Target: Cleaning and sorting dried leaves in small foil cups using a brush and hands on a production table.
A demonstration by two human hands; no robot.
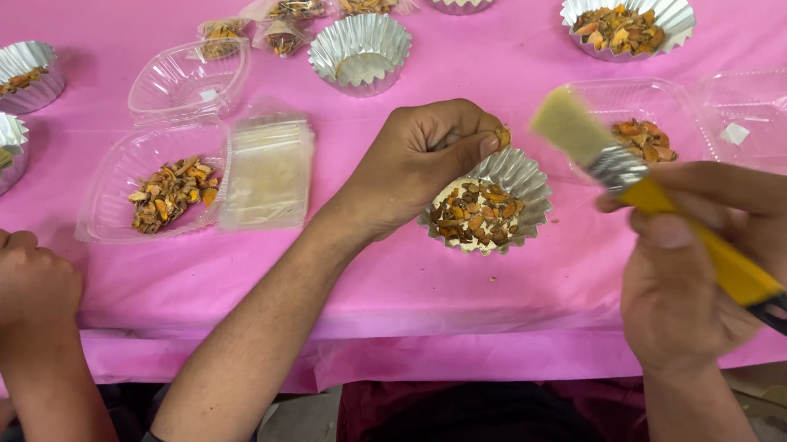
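Head view: a pink table cover (481, 60) is spreading beneath my work. My right hand (704, 264) is gripping a yellow-handled brush (666, 210), bristles toward ten o'clock. My left hand (416, 167) is pinching an orange-brown piece (503, 137) at twelve o'clock above the foil cup (487, 203).

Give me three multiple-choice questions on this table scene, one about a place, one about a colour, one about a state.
1. Where does the left hand hold its small piece?
A over the foil cup of pieces
B over the bag stack
C off the table

2. The brush handle is
A red
B yellow
C green

3. The clear clamshell box by the right hand is
A closed
B open
C stacked

Answers: 1 A, fingertips sit at the cup's rim. 2 B, yellow handle below a metal band. 3 B, its lid lies flat alongside.
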